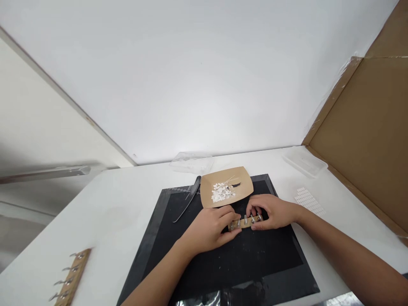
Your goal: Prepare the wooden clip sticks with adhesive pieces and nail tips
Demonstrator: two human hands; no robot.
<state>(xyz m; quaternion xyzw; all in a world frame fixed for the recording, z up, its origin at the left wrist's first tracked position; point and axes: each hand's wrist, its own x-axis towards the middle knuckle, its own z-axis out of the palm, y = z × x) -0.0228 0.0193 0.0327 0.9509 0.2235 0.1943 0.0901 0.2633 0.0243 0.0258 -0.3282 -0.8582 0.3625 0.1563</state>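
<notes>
A short wooden strip (245,222) with several small metal clips standing along it lies over the black mat (223,265). My left hand (213,227) grips its left end, thumb on the near side and fingers on the far side. At the right end, my right hand (270,211) has its thumb and curled fingers closed around the strip. Just beyond both hands sits a tan paper tray (207,182), holding a heap of small white pieces (223,192) and a small dark item (236,185). Fingers partly hide the strip's ends.
A black-handled thin tool (191,193) lies left of the tray. Another wooden strip with metal clips (72,278) rests at the table's lower left. Clear plastic (191,162) is at the back, a translucent lid or tray (306,161) back right, a sheet of small pale pieces (309,200) below it. Cardboard (366,127) stands right.
</notes>
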